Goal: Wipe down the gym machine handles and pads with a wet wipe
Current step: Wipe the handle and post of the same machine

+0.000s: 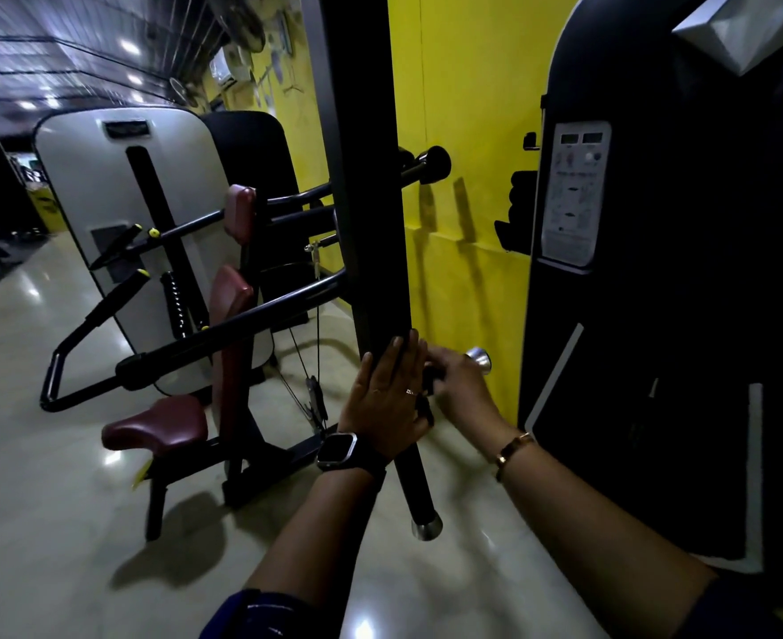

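Note:
A tall black upright arm (364, 177) of the gym machine rises in the centre of the head view. My left hand (387, 398), with a watch on the wrist, presses flat with straight fingers against its lower end. Below that hand a black handle (419, 486) with a silver end cap angles down. My right hand (461, 385) is curled round a second handle to the right, whose silver end cap (479, 359) sticks out past the fingers. No wet wipe shows; it may be hidden inside the right hand.
A second machine with a grey shroud (103, 186), maroon seat (159, 422), maroon pads and black levers stands at left on the glossy floor. A yellow wall (468, 131) is behind. A black weight-stack housing (666, 269) with an instruction placard stands close on the right.

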{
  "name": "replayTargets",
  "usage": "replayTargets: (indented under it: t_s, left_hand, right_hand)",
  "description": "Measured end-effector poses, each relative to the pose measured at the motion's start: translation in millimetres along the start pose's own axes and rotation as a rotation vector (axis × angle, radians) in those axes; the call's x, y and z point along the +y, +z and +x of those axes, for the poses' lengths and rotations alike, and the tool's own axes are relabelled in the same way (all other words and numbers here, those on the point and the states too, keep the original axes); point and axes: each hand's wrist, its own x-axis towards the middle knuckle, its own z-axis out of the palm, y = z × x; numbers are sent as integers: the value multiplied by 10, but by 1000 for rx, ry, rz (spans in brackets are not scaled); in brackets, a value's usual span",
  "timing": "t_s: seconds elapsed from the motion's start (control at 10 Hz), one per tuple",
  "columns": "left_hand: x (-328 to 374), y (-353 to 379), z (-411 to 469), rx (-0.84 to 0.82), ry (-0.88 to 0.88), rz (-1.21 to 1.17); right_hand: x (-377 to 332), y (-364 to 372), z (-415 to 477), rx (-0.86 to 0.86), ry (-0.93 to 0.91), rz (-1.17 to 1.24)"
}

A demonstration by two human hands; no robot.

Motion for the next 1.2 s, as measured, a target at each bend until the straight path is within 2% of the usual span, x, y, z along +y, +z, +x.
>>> replayTargets:
  t_s: [0.2, 0.4, 0.5, 0.6, 0.7, 0.8, 0.9, 1.0, 1.1, 1.2]
  left_hand:
    - [-34, -12, -12, 5, 16, -18]
    - [-14, -28, -18, 29, 9, -28]
    - [-15, -27, -20, 25, 16, -65]
    - [-58, -31, -17, 27, 43, -76]
    - [-101, -47, -40, 35, 131, -75]
    - [-203, -39, -64, 30, 201, -58]
    - [-297, -30, -90, 45, 296, -87]
    - [-305, -7, -63, 67, 311, -91]
    - [-306, -19, -12, 92, 296, -152]
    - [-316, -57, 26, 108, 294, -184]
  right_hand:
    - [138, 167, -447, 199, -299, -134]
    - [431, 175, -679, 230, -311, -262]
    - [481, 245, -761, 328, -181, -187]
    - [540, 389, -1022, 168, -108, -195]
    - [703, 571, -1341, 99, -136, -416]
    - [985, 724, -1724, 7, -53, -275]
    - [1114, 617, -1889, -46, -108, -260]
    - [913, 470, -1744, 63, -150, -235]
    - [574, 357, -1320, -30, -429, -425]
    - [685, 363, -1037, -139, -637, -592]
